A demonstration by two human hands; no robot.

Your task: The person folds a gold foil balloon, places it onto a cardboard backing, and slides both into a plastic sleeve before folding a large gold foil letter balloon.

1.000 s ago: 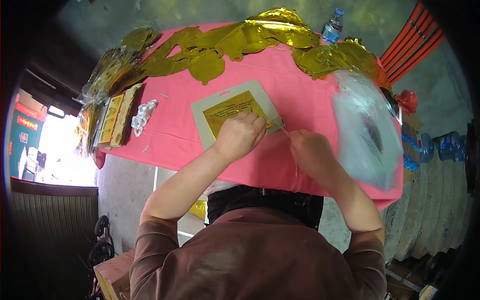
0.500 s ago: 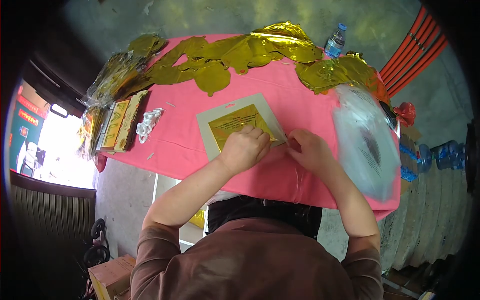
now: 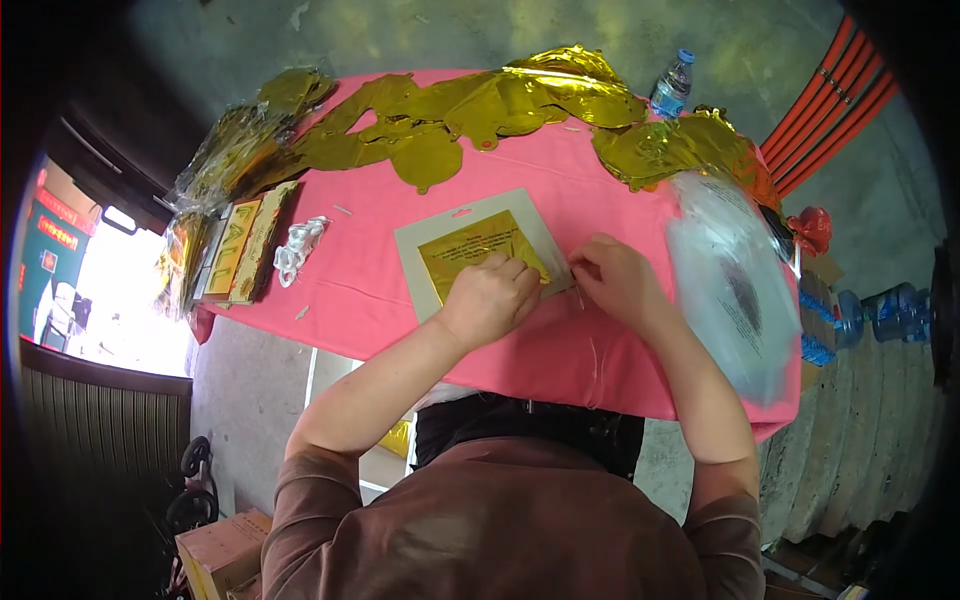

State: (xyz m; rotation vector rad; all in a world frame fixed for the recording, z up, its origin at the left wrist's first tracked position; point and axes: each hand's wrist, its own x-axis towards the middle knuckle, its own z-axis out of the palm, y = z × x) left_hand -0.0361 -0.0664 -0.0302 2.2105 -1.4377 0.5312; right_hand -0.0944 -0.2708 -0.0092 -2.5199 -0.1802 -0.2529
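Note:
A flat package with a pale grey border, a hang hole and a gold window with small dark print lies tilted on the pink tablecloth. My left hand is closed over its lower edge, fingers curled against the gold part. Just off the package's right corner, my right hand has thumb and fingertips pinched together. Whatever is between those fingertips is too small to name. Thin clear strands hang over the cloth below the right hand.
Flat gold foil balloons spread along the far edge, near a water bottle. At left are printed cards and a white ribbon bundle. Clear plastic bags cover the right side.
My right hand has shifted slightly up, and its fingertips have come together near the package's corner. The left hand stays in place on the package.

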